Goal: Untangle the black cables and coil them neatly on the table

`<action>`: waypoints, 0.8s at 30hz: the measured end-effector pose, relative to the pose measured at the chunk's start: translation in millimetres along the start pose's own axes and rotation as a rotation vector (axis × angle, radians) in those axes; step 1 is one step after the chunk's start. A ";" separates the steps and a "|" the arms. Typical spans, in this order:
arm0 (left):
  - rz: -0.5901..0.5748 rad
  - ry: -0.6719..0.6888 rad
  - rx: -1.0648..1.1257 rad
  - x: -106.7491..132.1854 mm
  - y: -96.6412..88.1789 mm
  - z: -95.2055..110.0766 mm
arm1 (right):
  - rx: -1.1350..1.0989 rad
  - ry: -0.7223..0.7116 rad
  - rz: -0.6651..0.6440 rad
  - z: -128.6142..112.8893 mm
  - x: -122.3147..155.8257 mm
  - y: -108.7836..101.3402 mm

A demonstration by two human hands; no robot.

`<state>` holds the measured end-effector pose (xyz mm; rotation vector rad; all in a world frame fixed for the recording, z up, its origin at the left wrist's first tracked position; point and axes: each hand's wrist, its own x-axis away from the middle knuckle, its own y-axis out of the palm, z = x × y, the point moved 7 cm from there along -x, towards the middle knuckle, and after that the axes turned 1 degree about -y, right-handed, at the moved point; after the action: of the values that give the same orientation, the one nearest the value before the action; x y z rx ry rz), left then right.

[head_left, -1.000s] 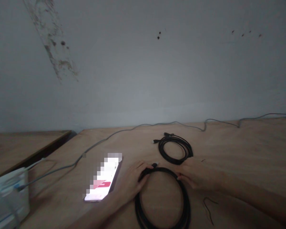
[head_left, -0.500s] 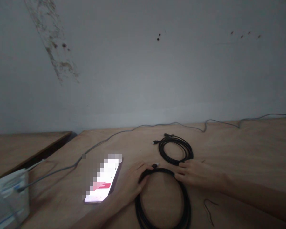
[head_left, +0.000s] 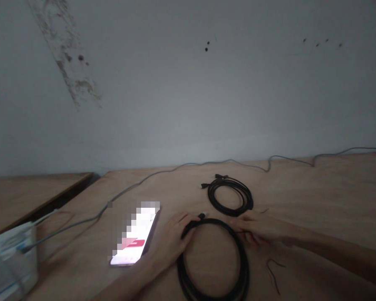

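On the plywood table top, my feed shows both bare hands on the big black cable coil, which lies flat and runs down to the bottom edge of the frame. Left hand is clenched around the coil's upper left, with the coil's black plug sticking out just past the fingertips. Right hand is at the upper right of the coil, fingers curled at the cable. Can't tell from here if that's a real grip or only contact. Smaller black cable coil sits just beyond, almost touching the big one, with two plugs at its far left. Neither hand is on it. Phone lies at an angle just left of the left hand, screen lit and pixelated. White box sits at the lower left corner of the view, partly cut off. Contents can't be made out. Gray cable runs from the box along the far side of the table. Thin dark wire lies right of the big coil, below the right hand. Separate wooden table sits off to the left, past a dark gap, against the stained wall.
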<state>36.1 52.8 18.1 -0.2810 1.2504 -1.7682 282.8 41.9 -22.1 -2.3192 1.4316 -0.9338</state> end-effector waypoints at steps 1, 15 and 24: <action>0.002 0.000 0.002 0.0 -0.3 0.3 | -0.027 -0.010 -0.019 1.6 -2.5 3.1; 0.008 0.042 0.063 0.7 0.2 -0.2 | 0.513 -0.342 0.271 -40.8 23.0 -5.0; 0.003 0.043 0.053 1.5 2.2 -4.1 | 1.213 -0.974 0.254 -49.0 31.7 22.1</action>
<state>33.9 54.1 13.9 -0.2123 1.2317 -1.8102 245.6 9.0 15.7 -1.2452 0.4459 -0.2828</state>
